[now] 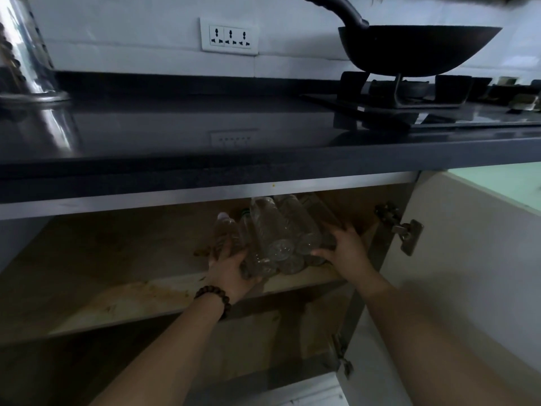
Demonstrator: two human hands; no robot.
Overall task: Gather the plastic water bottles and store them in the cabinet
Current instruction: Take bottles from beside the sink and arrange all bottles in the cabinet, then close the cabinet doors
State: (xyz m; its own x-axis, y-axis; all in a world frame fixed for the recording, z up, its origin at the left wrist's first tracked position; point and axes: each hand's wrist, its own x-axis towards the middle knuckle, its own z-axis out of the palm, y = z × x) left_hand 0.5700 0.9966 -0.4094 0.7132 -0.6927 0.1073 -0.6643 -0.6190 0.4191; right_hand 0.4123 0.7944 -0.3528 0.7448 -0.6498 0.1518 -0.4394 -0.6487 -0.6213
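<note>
Several clear plastic water bottles (pixel 272 230) lie stacked on their sides, bottoms toward me, at the right end of the cabinet's upper wooden shelf (pixel 123 259). My left hand (pixel 231 265), with a bead bracelet on the wrist, presses against the left side of the pile. My right hand (pixel 345 247) holds the pile's right side. Both hands clasp the bundle between them. One bottle with a pale cap (pixel 225 227) sits at the far left of the pile.
The cabinet door (pixel 456 259) stands open to the right, hinge (pixel 407 232) showing. Above is a dark countertop (pixel 205 136) with a black wok (pixel 415 48) on a gas hob and a steel vessel (pixel 23 60) at left. A lower shelf is dark.
</note>
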